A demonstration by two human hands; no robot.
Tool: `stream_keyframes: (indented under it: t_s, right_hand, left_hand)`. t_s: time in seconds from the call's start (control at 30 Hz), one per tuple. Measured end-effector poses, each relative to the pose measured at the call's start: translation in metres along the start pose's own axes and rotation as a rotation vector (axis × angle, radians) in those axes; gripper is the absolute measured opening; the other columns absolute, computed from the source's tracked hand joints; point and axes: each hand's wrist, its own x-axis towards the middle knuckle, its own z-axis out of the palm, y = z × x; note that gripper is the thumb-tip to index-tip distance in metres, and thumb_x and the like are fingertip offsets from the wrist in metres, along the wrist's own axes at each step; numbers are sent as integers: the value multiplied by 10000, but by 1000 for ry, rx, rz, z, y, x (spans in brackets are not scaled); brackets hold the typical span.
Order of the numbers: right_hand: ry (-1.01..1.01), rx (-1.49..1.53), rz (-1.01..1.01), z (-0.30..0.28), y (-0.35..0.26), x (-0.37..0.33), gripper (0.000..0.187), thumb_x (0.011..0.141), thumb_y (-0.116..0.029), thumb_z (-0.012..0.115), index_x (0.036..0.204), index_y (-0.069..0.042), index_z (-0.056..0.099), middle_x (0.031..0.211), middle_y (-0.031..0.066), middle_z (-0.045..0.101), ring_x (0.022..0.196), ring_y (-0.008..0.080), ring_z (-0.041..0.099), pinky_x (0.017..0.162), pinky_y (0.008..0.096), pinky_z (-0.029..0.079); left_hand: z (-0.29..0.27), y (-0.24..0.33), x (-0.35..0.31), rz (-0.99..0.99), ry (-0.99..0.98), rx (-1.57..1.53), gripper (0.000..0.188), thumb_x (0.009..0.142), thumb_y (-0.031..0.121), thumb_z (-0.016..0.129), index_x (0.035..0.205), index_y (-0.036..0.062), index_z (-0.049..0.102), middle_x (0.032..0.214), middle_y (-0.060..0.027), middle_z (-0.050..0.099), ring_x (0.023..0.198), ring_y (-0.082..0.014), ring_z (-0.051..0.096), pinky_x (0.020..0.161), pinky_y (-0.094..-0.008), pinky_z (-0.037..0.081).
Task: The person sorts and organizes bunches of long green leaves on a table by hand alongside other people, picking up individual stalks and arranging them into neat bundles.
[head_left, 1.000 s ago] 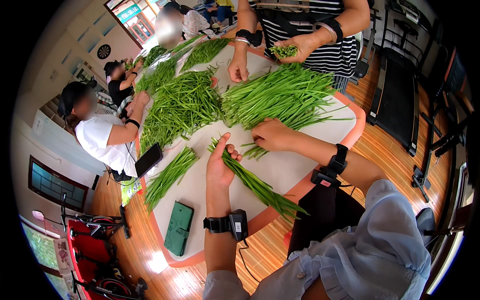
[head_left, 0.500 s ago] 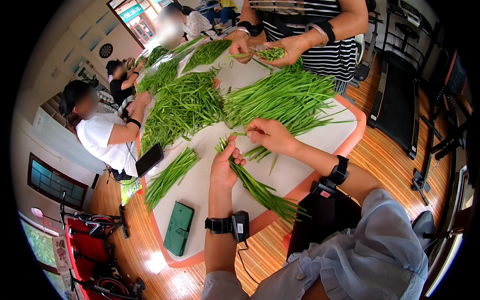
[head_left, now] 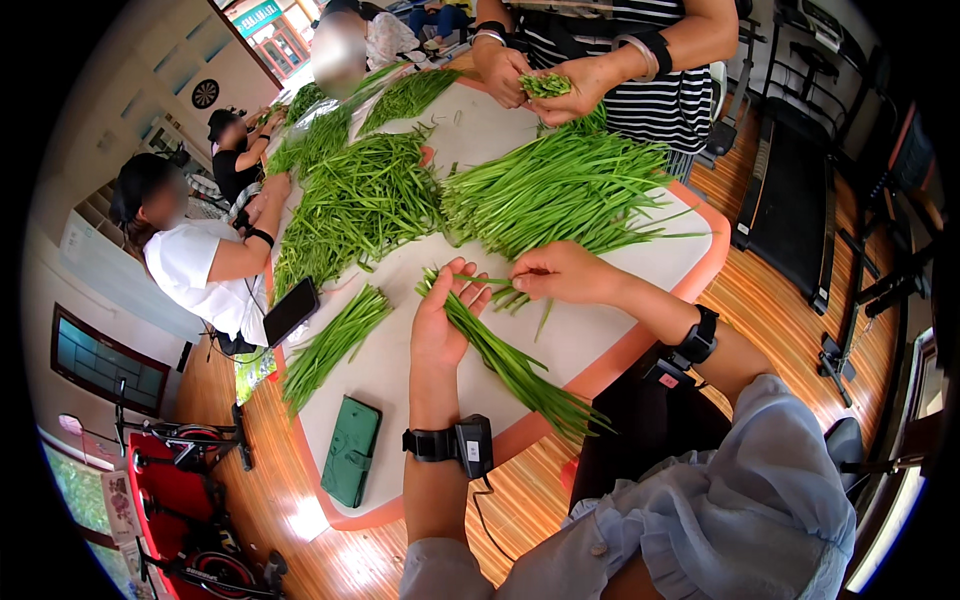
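My left hand [head_left: 440, 318] is closed around a bunch of garlic chives [head_left: 525, 375], long thin green stalks that trail down to the right past the table's edge. My right hand [head_left: 568, 274] pinches a single chive stalk [head_left: 494, 281], which runs across to my left fingers. Just beyond my right hand spreads a large heap of chives [head_left: 560, 190]. A few loose stalks [head_left: 543, 310] lie partly hidden beneath that hand. To the left of my left hand a smaller bunch of chives [head_left: 338, 338] rests on the table [head_left: 395, 385].
A green phone case [head_left: 351, 452] lies near the table's front left corner, and a black phone [head_left: 291, 312] stands at its left edge. A tangled chive pile [head_left: 355, 195] covers the far left. Across the table a person's hands [head_left: 560, 88] hold cut stalks. Others sit along the left.
My right hand has moved slightly right, drawing the stalk out straighter between my hands. My left fingers have loosened and lifted a little. The person opposite has brought both hands together.
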Motion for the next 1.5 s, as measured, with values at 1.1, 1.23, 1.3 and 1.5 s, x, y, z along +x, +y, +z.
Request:
stream_keyframes:
  t_s: [1.1,1.23,1.3,1.5]
  right_hand:
    - [292,-5,-138,37,1,19,168,789,-176,600,898,-50,593,727,112,631,636,234,610,599,321,475]
    - [233,-47,-125,36,2,13,177,796,-185,586,909,-55,625,725,111,634,635,231,610,600,305,476]
    - [180,-78,-121,29,0,7,174,798,-194,586,892,-54,630,714,106,631,627,224,606,594,297,472]
    - [82,-149,-67,-4,1,-13,189,804,-233,592,815,-51,641,672,97,613,574,215,574,560,301,449]
  left_hand:
    - [14,-3,-8,-67,-1,76,371,867,262,573,1167,59,492,590,49,331,540,-86,351,561,-277,369]
    - [7,-6,-1,-46,25,60,298,878,275,553,1077,54,529,649,27,415,598,-107,422,611,-303,419]
    - [7,-7,-1,-34,89,96,256,884,282,540,1038,77,535,678,18,470,645,-124,473,666,-307,439]
    - [12,2,-4,-40,146,-77,224,880,269,546,1006,84,548,730,-5,524,746,-169,530,802,-364,452]
